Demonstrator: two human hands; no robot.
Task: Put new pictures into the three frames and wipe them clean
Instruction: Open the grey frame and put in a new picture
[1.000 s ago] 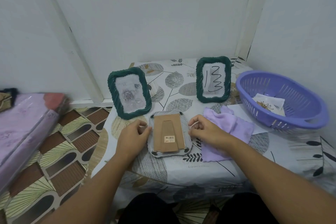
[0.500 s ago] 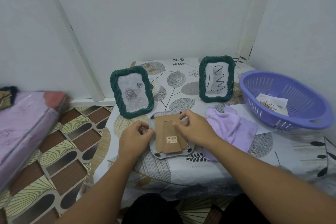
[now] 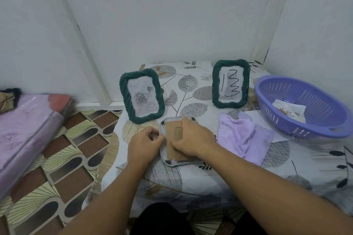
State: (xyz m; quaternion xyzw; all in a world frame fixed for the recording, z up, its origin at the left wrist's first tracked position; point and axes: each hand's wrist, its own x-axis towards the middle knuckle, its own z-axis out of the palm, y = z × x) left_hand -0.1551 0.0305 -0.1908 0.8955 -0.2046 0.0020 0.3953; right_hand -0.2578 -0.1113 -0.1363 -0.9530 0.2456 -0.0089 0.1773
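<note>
- Cardboard-backed frame (image 3: 172, 140) lies face down at table (image 3: 210, 183) front centre; brown back w/ fold-out stand up, grey rim around it, small dark clips at corners.
- Left hand (image 3: 144, 146) at frame's left edge, fingers curled in a pinch on the rim/edge clip; exact contact pt hard to see.
- Right hand (image 3: 193, 138) lies across the back panel, covering its right half; fingertips at upper edge, thumb low on the cardboard. Fingers bent, pressing down – can't tell if it grips anything.
- 2 green frames upright behind it: left frame (image 3: 142, 95) w/ pale rose pic, right frame (image 3: 230, 84) w/ black marker scribble on white. Both have twisted rope-like rims. Well apart from each other.
- Purple cloth (image 3: 246, 135) crumpled just right of the flat frame, partly over a white sheet (image 3: 267, 120).
- Purple basket (image 3: 303, 106) at table's right edge, slotted walls; holds paper pic (image 3: 288, 111) w/ flower line drawing, maybe more sheets under – unclear.
- Leaf-print tablecloth covers table, sits in white wall corner.
- Left: pink wrapped bundle (image 3: 24, 131) cut off by frame edge, blurred. Patterned floor (image 3: 63, 168) below.
- Flat frame's front hidden against the table.
</note>
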